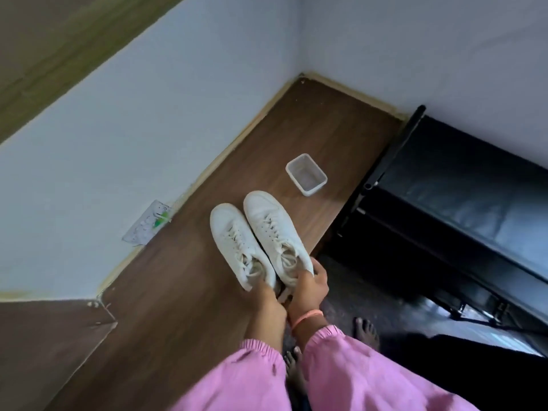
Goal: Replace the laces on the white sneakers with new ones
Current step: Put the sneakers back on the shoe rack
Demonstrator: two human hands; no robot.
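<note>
Both hands, left (pixel 268 298) and right (pixel 311 284), grip sneaker (pixel 261 232) heels at table (pixel 178 292) edge.

A dark brown wood-grain tabletop (pixel 166 292) fills a corner between two pale walls, edged along them with a light tan strip. Two white lace-up sneakers (pixel 261 238) lie side by side near its right edge, toes pointing toward the corner. Beyond them, nearer the corner, stands a small translucent rectangular plastic container (pixel 306 174), open at the top. At the left, a clear flat packet with green markings (pixel 148 222) leans against the wall.
</note>
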